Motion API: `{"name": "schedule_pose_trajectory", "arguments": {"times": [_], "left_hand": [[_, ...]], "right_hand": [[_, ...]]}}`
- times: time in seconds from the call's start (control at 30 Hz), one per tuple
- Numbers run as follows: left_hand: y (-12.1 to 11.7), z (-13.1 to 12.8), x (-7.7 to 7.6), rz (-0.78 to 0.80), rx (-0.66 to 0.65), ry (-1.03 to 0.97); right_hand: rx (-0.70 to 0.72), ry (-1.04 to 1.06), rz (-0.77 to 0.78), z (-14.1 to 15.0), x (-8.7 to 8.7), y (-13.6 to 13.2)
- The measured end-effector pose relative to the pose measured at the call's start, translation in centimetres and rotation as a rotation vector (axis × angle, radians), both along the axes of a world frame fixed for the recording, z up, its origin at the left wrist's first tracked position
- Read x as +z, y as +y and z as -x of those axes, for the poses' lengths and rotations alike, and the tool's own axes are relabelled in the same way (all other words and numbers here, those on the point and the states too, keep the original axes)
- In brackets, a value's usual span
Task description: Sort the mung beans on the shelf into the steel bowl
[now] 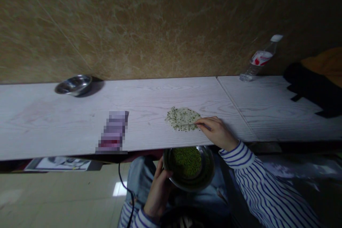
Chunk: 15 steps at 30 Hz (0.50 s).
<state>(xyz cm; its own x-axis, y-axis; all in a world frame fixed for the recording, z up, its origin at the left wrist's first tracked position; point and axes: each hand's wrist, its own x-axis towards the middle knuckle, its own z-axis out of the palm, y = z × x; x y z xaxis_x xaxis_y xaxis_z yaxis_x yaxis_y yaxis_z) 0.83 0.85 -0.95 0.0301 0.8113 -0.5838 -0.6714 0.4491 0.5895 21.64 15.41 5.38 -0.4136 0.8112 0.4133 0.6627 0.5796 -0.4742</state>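
Note:
My left hand (161,185) is closed on the left rim of a metal bowl (210,165), held over my lap just below the table's front edge. Green beans (187,160), small and round, lie in the bowl. On the table, a flat patch of whitish grains mixed with green beans (183,117) is spread out. At its right edge, my right hand (212,128) pinches a thin, narrow strip (188,124). The strip points left across the near part of the patch; its exact kind is too fine to make out.
A second metal bowl (74,85) stands by the wall at the left. A blurred-out phone-shaped object (113,131) lies near the front edge. At the right are a clear plastic bottle (260,58) and a dark and orange cloth item (320,78). A black cable (125,185) hangs below.

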Motion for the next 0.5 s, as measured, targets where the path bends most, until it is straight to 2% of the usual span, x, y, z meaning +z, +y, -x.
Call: {"name": "schedule_pose_trajectory", "arguments": {"times": [0.23, 0.37, 0.5], "left_hand": [[-0.1, -0.1, 0.5, 0.001, -0.021, 0.006], [-0.2, -0.2, 0.9, 0.018, -0.029, 0.020], [-0.3, -0.2, 1.0, 0.014, -0.016, 0.007]], "right_hand": [[-0.111, -0.003, -0.054, -0.7, -0.2, -0.9], [-0.074, -0.024, -0.057, -0.5, -0.6, -1.4], [-0.030, -0.029, -0.047, -0.2, -0.3, -2.3]]}}
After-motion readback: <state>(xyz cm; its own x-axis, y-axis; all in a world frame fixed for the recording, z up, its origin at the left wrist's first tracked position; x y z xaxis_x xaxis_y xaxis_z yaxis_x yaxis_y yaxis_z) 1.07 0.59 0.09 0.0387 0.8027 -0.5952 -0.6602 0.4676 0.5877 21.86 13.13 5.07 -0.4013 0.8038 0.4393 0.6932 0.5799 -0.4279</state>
